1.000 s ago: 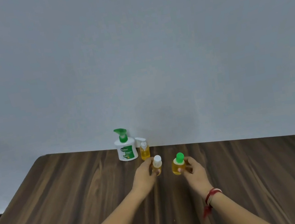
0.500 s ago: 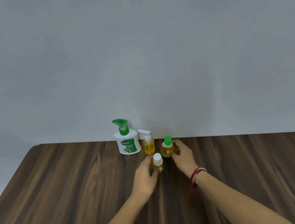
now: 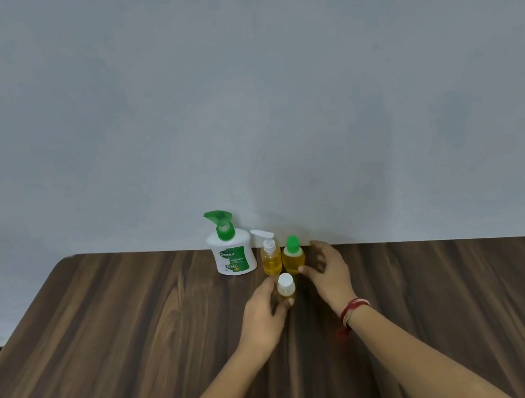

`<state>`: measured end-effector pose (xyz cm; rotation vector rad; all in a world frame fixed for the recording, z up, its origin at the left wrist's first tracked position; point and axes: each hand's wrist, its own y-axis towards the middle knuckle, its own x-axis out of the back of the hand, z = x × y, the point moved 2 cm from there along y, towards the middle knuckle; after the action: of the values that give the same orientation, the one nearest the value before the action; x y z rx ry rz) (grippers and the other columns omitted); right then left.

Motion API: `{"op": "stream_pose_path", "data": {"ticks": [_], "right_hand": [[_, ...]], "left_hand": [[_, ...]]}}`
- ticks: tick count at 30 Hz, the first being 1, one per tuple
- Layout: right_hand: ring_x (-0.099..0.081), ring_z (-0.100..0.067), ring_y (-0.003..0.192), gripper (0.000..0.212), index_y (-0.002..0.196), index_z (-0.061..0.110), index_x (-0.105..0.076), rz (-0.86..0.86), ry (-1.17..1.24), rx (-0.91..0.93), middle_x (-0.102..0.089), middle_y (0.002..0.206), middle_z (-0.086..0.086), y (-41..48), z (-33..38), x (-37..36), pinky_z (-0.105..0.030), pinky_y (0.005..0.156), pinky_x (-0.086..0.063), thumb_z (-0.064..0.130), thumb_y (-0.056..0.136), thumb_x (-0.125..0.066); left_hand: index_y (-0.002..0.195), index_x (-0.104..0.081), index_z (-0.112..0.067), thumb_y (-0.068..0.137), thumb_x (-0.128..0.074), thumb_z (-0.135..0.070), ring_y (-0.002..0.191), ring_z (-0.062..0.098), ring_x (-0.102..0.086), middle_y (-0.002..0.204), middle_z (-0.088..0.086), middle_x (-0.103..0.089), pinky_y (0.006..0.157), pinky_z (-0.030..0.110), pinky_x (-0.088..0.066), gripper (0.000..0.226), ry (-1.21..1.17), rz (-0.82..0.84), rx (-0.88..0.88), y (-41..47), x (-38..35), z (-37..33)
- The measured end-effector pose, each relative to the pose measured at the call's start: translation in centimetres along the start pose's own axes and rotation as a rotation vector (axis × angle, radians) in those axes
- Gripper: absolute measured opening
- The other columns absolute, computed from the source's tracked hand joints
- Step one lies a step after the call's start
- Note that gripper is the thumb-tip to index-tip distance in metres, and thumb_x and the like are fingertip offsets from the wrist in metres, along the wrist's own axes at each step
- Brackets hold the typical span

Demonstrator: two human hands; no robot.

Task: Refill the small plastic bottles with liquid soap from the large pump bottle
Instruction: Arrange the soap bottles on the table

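Head view, single moment.

- Dettol pump bottle (image 3: pixel 232 254): stood upright at the far edge of the wooden table (image 3: pixel 130 332), close against the grey wall (image 3: pixel 234 82). Long axis vertical, label facing the camera, green pump spout turned toward the left of the view.
- Small pump bottle (image 3: pixel 271 260): upright just right of the Dettol bottle, yellow liquid inside. Its white spout also pointed left.
- Green-capped bottle (image 3: pixel 293 258): upright, just beside the small pump bottle on its right; the two looked to be touching or nearly so. Yellow liquid inside, cap up.
- White-capped bottle (image 3: pixel 286 290): upright on the table, nearer the camera than the other two small bottles and in front of the gap between them. Cap on, pointing straight up.
- Left hand (image 3: pixel 262 313): gripped the white-capped bottle low on its body, thumb on the far left side, fingers curled round the near side.
- Right hand (image 3: pixel 328 271): fingers loosely spread and held nothing, palm toward the green-capped bottle. Thumb tip lay at that bottle's base; contact could not be confirmed. The other fingers reached past it toward the wall, clear of the bottle.
- Red thread bracelet (image 3: pixel 352 310) on the right wrist.
- All four bottles were grouped near the middle of the table's far edge.
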<state>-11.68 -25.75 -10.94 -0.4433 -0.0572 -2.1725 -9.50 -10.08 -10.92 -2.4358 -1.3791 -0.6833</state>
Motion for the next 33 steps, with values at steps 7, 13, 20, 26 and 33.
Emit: {"op": "stream_pose_path", "data": {"ticks": [7, 13, 20, 26, 33], "right_hand": [[-0.053, -0.007, 0.115, 0.050, 0.122, 0.024, -0.053, 0.284, -0.047, 0.089, -0.056, 0.124, 0.006, -4.6, -1.0, 1.0, -0.021, 0.098, -0.044, 0.003, 0.079, -0.068], [-0.057, -0.001, 0.102, 0.033, 0.105, 0.030, -0.058, 0.126, -0.064, 0.193, -0.062, 0.106, 0.011, -4.2, -0.1, 1.6, -0.014, 0.090, -0.046, 0.009, 0.082, -0.068], [-0.060, -0.012, 0.099, 0.034, 0.108, 0.021, -0.060, -0.026, -0.094, 0.098, -0.064, 0.104, 0.005, -1.6, -0.5, 2.4, -0.027, 0.091, -0.048, 0.011, 0.078, -0.073], [-0.058, -0.017, 0.108, 0.039, 0.116, 0.015, -0.059, -0.044, -0.058, 0.035, -0.064, 0.115, -0.002, -0.4, -0.3, 1.5, -0.033, 0.100, -0.046, 0.008, 0.080, -0.071], [-0.055, -0.023, 0.117, 0.044, 0.124, 0.011, -0.055, -0.075, -0.109, -0.016, -0.060, 0.123, -0.006, 0.3, -0.8, 1.7, -0.031, 0.101, -0.041, 0.009, 0.082, -0.069]], "left_hand": [[0.117, -0.056, -0.030, 0.084, -0.070, -0.013, 0.106, 0.008, -0.060, 0.111, -0.009, -0.065, 0.093, 0.024, -0.048, 0.039, -0.060, -0.013, -0.014, 0.3, -0.7, -1.1], [0.127, -0.054, -0.026, 0.083, -0.070, -0.018, 0.113, 0.003, -0.054, 0.119, -0.014, -0.060, 0.097, 0.021, -0.042, 0.047, -0.063, 0.009, -0.034, 1.0, -1.1, -2.5], [0.130, -0.052, -0.023, 0.081, -0.072, -0.014, 0.119, 0.007, -0.050, 0.125, -0.008, -0.053, 0.100, 0.024, -0.043, 0.054, 0.055, 0.009, -0.040, 0.9, 0.0, 0.0], [0.128, -0.053, -0.024, 0.083, -0.070, -0.012, 0.117, 0.004, -0.050, 0.126, -0.009, -0.053, 0.094, 0.020, -0.044, 0.050, 0.053, 0.000, -0.006, 1.0, 0.1, 1.1], [0.127, -0.054, -0.024, 0.085, -0.068, -0.014, 0.112, 0.005, -0.053, 0.125, -0.008, -0.054, 0.093, 0.021, -0.046, 0.046, 0.047, 0.001, 0.016, 1.1, 0.3, 2.2]]}}
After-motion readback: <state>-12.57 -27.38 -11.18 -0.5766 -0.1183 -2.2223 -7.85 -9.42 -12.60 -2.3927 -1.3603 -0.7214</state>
